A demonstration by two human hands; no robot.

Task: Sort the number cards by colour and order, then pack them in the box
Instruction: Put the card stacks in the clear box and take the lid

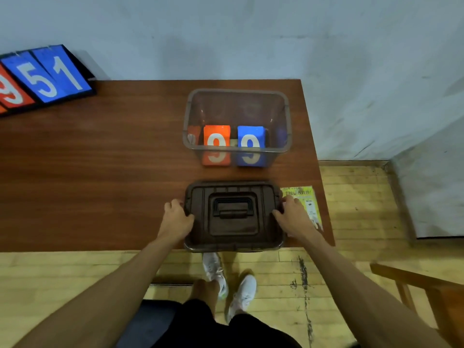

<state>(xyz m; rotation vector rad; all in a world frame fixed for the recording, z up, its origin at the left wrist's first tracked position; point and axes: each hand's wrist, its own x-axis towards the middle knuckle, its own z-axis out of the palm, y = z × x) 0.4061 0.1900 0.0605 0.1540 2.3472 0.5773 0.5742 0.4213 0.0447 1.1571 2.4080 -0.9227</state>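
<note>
Head view: on the brown wooden table [100,159], the clear plastic box [237,96] at twelve o'clock holds orange [216,136] and blue [251,136] card stacks. My left hand [177,218] and right hand [293,217] clamp the dark brown handled lid [233,214]. Next, I'd lift it on squarely.

Dim, soft indoor light; blurred, warped edges.
</note>
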